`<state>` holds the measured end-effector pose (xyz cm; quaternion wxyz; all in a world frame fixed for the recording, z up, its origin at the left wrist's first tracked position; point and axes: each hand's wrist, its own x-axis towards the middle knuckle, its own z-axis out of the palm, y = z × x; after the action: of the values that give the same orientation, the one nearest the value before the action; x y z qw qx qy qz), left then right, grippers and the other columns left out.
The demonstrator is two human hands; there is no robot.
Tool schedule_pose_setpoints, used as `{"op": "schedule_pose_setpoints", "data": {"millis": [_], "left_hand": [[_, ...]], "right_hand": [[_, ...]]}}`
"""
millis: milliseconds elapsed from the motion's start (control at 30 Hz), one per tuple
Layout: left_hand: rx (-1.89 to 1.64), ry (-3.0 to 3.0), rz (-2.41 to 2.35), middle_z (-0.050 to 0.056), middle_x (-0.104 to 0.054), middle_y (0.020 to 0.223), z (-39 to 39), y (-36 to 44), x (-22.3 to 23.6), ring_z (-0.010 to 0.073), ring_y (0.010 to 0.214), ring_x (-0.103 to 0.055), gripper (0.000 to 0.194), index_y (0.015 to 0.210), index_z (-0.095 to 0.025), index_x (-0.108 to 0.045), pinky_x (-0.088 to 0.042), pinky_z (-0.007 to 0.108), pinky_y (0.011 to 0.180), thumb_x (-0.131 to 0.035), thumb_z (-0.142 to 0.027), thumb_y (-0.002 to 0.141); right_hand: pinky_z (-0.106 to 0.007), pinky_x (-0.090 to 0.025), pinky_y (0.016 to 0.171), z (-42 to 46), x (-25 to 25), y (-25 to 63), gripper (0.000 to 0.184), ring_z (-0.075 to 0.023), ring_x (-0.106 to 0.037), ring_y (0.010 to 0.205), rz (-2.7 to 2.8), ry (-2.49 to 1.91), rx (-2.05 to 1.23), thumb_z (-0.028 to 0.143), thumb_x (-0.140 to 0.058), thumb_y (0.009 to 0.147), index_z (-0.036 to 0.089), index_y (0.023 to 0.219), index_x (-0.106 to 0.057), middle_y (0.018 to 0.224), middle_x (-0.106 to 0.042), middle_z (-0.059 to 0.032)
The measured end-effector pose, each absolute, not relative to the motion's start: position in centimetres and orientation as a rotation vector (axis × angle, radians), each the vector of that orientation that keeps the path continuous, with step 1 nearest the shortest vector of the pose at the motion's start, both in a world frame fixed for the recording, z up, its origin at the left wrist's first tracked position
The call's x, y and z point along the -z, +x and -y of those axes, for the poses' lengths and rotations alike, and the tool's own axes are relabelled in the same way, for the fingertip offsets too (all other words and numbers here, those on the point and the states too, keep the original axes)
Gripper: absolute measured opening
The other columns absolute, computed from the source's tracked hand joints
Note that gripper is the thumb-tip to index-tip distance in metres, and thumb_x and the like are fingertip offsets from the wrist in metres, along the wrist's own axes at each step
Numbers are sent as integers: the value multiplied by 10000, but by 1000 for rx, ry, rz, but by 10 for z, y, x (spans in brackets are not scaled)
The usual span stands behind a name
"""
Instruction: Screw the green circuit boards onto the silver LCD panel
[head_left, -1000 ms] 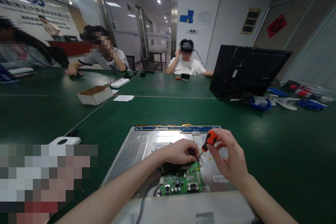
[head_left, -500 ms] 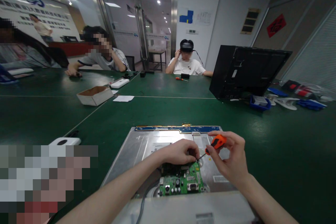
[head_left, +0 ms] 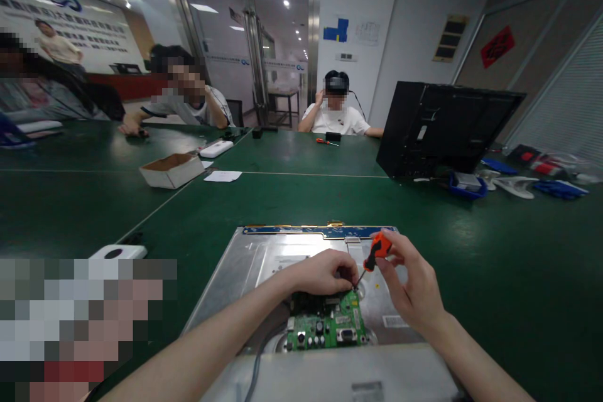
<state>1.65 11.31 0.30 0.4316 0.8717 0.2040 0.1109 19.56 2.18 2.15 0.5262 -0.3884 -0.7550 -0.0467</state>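
Head view: right hand [head_left: 413,282] grips slim orange-and-black-handled screwdriver [head_left: 377,251], tip at corner of flat green circuit board [head_left: 326,325]. Left hand [head_left: 326,272] curls alongside, hold unclear; work there seems unfinished.

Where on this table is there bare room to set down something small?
The green tabletop looks bare between the long blue circuit strip and the black monitor, and right of the silver metal panel. It's crowded around the green circuit board, where left hand, right hand and orange-and-black screwdriver gather, and around the blue plastic tray.
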Motion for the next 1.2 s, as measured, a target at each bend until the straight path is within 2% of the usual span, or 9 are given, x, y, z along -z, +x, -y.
{"op": "schedule_pose_setpoints", "data": {"millis": [233,433,633,767,867,1033,1200], "left_hand": [[-266,2170,-515,-16,-632,769,-113,16,-2,144,730,-590,168,808,-162,-669,-458,224,678,-632,-15,736],[-262,2169,-525,-17,-634,762,-114,16,-1,143,721,-588,153,802,-165,-671,-459,220,664,-634,-31,739],[-271,2161,-517,-23,-612,747,-112,17,-3,133,700,-577,154,791,-159,-654,-444,211,641,-623,-20,732],[-269,2162,-513,-20,-617,756,-112,17,-3,136,707,-577,160,790,-158,-657,-447,218,655,-612,-16,729],[-261,2161,-512,-20,-626,757,-113,17,-2,140,712,-580,160,801,-162,-661,-454,220,657,-616,-26,732],[-259,2168,-526,-9,-651,784,-114,17,-1,152,743,-603,160,816,-166,-677,-467,228,681,-633,-33,740],[-256,2168,-533,-5,-664,794,-113,17,-1,155,757,-617,157,814,-159,-677,-471,231,697,-641,-24,743]], "right_hand": [[-252,-570,502,-23,-12,195,495,-140,-652,666,1682,-894,51,165,-661,872,265,1271,-387,1102,-660,-85],[-286,-591,562,-22,-11,194,492,-147,-652,703,1689,-909,35,150,-614,898,265,1298,-353,1122,-645,-94],[-261,-579,535,-22,-20,196,437,-150,-653,727,1804,-945,94,150,-507,954,267,1364,-409,1084,-622,-87],[-270,-581,537,-22,-20,196,448,-165,-677,729,1823,-976,101,151,-446,975,269,1404,-396,1036,-658,-76],[-275,-587,537,-21,-17,196,471,-174,-692,726,1801,-977,62,158,-485,958,256,1405,-371,1010,-684,-76],[-272,-580,517,-23,-12,196,482,-159,-675,671,1687,-929,60,178,-653,873,262,1277,-403,1011,-662,-63],[-272,-581,548,-23,-11,193,486,-147,-662,692,1658,-876,17,125,-611,881,268,1270,-356,1019,-634,-52]]}}
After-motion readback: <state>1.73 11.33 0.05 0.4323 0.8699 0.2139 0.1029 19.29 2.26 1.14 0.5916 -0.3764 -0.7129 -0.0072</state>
